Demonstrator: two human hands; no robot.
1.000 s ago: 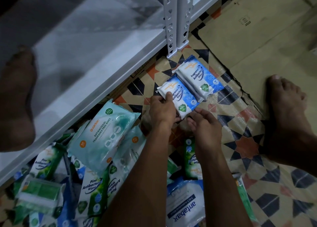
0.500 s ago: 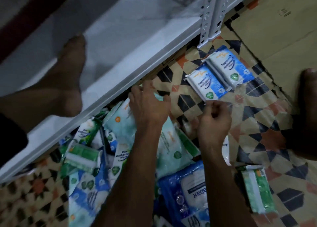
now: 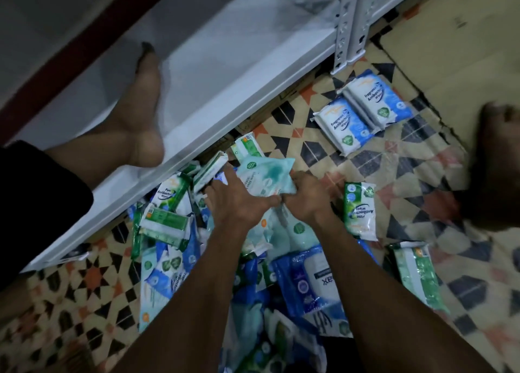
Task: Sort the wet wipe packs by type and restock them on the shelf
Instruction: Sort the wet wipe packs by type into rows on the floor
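Both hands, left (image 3: 235,201) and right (image 3: 306,196), reach forward, fingers curled.

2 blue packs (image 3: 363,110) side by side

shelf (image 3: 225,71): painted metal, smooth; packs (image 3: 363,110): glossy plastic film

You can read "Fragrance Free Antibacterial Wipes" on the two blue packs (image 3: 363,110) and "Pine Antibacterial Wipes" on the green pack (image 3: 360,212) (upside down).
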